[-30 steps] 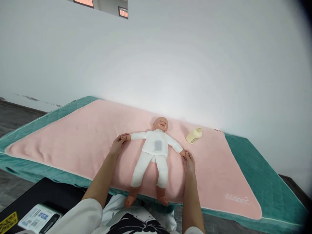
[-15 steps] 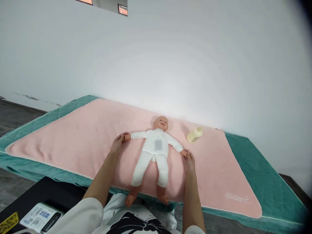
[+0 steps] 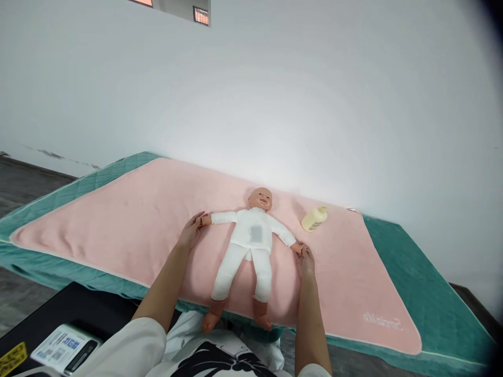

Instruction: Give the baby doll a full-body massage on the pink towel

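Note:
On its back, with arms spread wide, lies a baby doll (image 3: 253, 233) in a white cloth top and trousers. Its head points to the wall and its bare feet hang over the near edge of the bed. My left hand (image 3: 192, 230) is closed on the doll's hand at the left. At the right, my right hand (image 3: 306, 259) pinches the doll's other hand between thumb and fingers. A pale yellow bottle (image 3: 314, 219) lies tilted on the blanket, right of the doll and beyond my right hand.
A pink blanket (image 3: 129, 225) covers most of the green bed (image 3: 424, 272), which stands against a white wall (image 3: 275, 94). At the lower left, a black surface (image 3: 74, 306) carries a white labelled device (image 3: 65, 348) and a yellow label (image 3: 12, 358).
The view has shifted very slightly. Both hands keep hold of the doll's hands, and the doll and bottle lie as before.

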Motion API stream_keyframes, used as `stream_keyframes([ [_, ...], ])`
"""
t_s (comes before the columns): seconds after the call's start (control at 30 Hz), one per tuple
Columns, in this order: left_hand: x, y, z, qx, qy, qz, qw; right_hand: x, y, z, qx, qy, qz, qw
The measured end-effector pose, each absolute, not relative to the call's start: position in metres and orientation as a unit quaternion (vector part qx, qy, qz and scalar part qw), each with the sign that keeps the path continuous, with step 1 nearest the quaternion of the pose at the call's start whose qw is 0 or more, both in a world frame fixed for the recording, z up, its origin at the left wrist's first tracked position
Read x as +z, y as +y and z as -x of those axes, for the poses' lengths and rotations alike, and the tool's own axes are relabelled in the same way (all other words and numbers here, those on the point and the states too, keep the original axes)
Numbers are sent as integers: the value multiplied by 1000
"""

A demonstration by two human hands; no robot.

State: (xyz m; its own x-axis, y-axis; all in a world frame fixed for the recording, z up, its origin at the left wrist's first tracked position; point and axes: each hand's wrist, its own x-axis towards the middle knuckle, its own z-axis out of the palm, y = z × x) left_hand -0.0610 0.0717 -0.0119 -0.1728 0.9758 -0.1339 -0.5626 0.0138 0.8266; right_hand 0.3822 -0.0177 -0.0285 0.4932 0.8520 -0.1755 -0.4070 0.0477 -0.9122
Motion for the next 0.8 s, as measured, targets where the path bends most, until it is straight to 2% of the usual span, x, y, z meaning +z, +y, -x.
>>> stream_keyframes([
  [0.47, -9, 68, 60, 644, 401, -317, 569, -23, -23, -377, 473, -258, 479, 693],
  [0.8, -5, 67, 58, 643, 409, -331, 556, -22, -26, -372, 416, -298, 538, 670],
])
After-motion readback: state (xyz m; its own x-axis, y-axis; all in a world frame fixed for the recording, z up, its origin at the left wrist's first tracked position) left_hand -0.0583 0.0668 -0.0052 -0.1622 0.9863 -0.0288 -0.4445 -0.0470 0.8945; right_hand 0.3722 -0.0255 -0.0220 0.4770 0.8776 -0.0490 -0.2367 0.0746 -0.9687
